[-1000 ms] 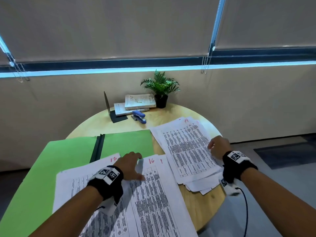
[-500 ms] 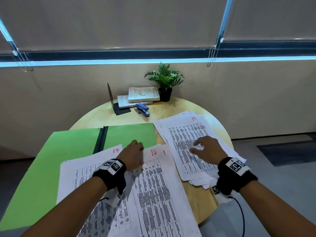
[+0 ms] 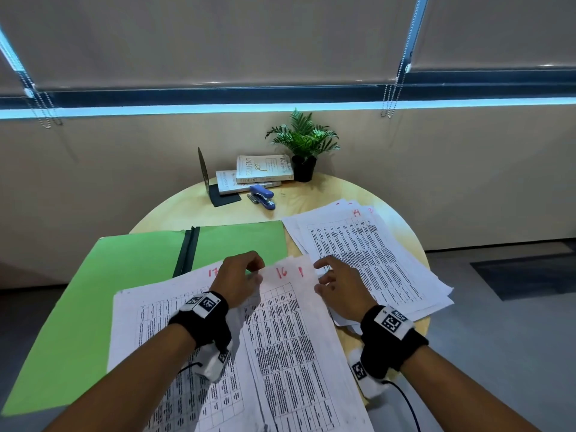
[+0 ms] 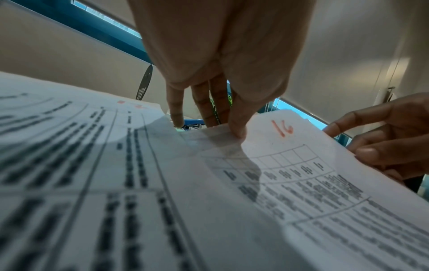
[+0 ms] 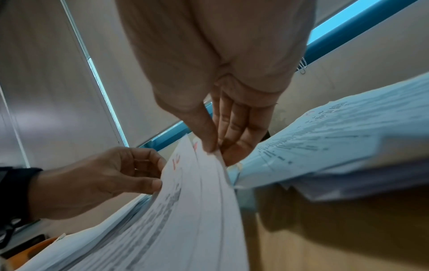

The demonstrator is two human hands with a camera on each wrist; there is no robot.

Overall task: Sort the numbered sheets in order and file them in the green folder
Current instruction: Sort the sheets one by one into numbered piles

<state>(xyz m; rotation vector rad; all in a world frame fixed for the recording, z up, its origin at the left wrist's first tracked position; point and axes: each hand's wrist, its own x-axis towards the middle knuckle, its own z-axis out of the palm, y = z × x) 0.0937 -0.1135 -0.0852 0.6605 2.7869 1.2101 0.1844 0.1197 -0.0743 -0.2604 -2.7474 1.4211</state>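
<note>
The open green folder (image 3: 131,269) lies on the left of the round table. Printed sheets overlap its near side: sheet 17 (image 3: 156,322) on the left, sheet 16 (image 3: 290,322) on the right with another sheet's edge showing under it. My left hand (image 3: 257,275) pinches the top edge of sheet 16 (image 4: 290,165) between thumb and fingers (image 4: 236,128). My right hand (image 3: 319,277) pinches its upper right edge, thumb (image 5: 209,144) on top and fingers beneath. The top of sheet 16 (image 5: 197,201) curls up off the pile. A second pile, topped by sheet 14 (image 3: 367,254), lies to the right.
At the table's back stand a potted plant (image 3: 304,145), two stacked books (image 3: 258,173), a black bookend (image 3: 215,188) and a blue stapler (image 3: 263,196). The right pile overhangs the table's (image 3: 311,194) right edge. A wall and window blinds rise behind.
My right hand left the right pile and came left to sheet 16's edge. My left hand went from resting on the sheets to pinching sheet 16's top edge, which has lifted.
</note>
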